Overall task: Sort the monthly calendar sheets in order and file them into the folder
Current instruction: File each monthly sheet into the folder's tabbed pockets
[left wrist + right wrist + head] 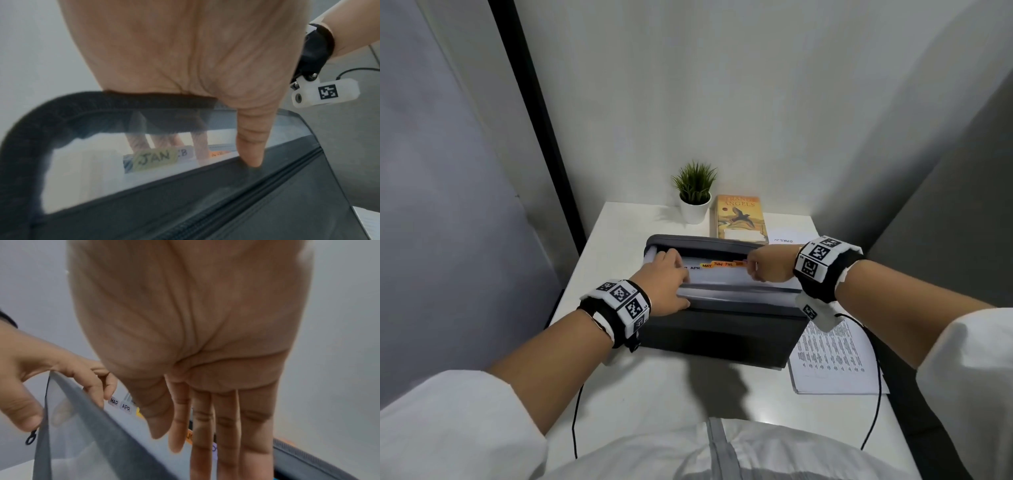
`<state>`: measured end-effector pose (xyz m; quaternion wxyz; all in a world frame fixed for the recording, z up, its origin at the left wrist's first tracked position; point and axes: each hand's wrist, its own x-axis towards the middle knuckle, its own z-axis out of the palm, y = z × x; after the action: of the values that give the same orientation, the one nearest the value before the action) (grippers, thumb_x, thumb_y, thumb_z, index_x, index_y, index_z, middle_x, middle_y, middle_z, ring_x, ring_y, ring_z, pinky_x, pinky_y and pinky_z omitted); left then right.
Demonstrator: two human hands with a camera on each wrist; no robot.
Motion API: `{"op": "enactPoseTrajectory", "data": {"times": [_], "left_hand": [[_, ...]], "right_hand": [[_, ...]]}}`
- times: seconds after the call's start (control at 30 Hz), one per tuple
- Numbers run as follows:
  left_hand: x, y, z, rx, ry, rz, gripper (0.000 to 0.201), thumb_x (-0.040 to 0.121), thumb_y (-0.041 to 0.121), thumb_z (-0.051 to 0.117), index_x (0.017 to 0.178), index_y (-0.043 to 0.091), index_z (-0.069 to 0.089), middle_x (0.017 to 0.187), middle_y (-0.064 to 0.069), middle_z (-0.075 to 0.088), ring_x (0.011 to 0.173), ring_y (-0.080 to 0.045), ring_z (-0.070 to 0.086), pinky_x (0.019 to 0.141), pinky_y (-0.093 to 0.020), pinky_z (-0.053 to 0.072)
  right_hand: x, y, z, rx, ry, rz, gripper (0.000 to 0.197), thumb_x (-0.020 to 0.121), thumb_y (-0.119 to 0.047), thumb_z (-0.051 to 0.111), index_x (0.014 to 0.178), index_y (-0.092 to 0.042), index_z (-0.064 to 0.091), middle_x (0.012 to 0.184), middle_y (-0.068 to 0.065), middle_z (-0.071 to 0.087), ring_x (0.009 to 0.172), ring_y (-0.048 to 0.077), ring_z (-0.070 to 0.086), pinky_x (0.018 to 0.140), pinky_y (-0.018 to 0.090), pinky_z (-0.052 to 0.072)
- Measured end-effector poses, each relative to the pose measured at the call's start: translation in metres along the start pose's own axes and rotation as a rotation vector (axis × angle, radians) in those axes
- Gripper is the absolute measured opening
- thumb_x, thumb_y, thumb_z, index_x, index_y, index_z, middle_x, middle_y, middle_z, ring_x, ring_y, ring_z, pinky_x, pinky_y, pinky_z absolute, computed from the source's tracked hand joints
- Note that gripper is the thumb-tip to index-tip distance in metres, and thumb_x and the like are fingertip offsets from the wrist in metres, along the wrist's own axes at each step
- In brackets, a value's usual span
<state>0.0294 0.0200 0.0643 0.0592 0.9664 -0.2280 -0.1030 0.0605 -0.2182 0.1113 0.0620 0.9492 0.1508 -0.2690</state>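
A dark grey expanding folder (722,335) stands open on the white table (654,387). Coloured month tabs (717,264) show in its mouth, among them JAN (155,158), MAR (113,401) and APR (125,407). At the folder's left end my left hand (667,277) pinches the translucent front wall (92,434), fingers inside and thumb (249,155) outside. My right hand (760,267) is at the right end, its straight fingers (226,443) reaching down among the tabs. I cannot see a sheet in either hand.
Behind the folder stand a small potted plant (694,193) and an orange book (738,217). A sheet headed OCTOBER (784,240) lies at the back right. A stack of printed sheets (832,359) lies right of the folder. Black wrist cables (876,394) trail over the table.
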Motion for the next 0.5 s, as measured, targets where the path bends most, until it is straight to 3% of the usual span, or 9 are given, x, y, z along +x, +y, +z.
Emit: {"op": "enactPoseTrajectory", "data": {"times": [0.13,0.3,0.4,0.5], "left_hand": [[0.0,0.0,0.002,-0.007,0.03,0.026,0.045,0.084,0.045,0.066,0.121,0.02,0.058,0.131,0.001,0.036,0.117,-0.018,0.041,0.096,-0.034,0.042],[0.005,0.003,0.004,0.016,0.112,0.041,0.049,0.081,0.041,0.068,0.12,0.019,0.048,0.121,0.001,0.042,0.099,-0.021,0.049,0.072,-0.027,0.035],[0.011,0.005,0.005,0.015,0.101,0.067,0.051,0.078,0.041,0.069,0.118,0.021,0.044,0.118,0.001,0.047,0.091,-0.021,0.055,0.072,-0.03,0.036],[0.025,0.016,0.004,0.045,0.025,0.076,0.051,0.077,0.046,0.069,0.117,0.024,0.046,0.117,0.001,0.059,0.098,-0.023,0.06,0.08,-0.034,0.046]], "right_hand": [[0.0,0.007,0.011,0.109,0.012,-0.026,0.03,0.098,-0.017,0.042,0.113,-0.005,0.065,0.119,0.008,0.062,0.109,0.027,0.058,0.097,0.037,0.044],[-0.001,0.01,0.023,0.251,0.052,0.031,0.037,0.101,-0.023,0.035,0.113,-0.002,0.063,0.117,0.01,0.062,0.101,0.028,0.058,0.093,0.037,0.046],[0.004,0.011,0.027,0.264,0.094,0.082,0.036,0.098,-0.034,0.043,0.111,-0.007,0.064,0.107,0.011,0.063,0.089,0.022,0.053,0.082,0.032,0.044],[0.007,0.016,0.032,0.295,0.082,0.081,0.041,0.099,-0.041,0.04,0.111,-0.008,0.063,0.112,0.013,0.063,0.09,0.022,0.051,0.085,0.033,0.042]]}}
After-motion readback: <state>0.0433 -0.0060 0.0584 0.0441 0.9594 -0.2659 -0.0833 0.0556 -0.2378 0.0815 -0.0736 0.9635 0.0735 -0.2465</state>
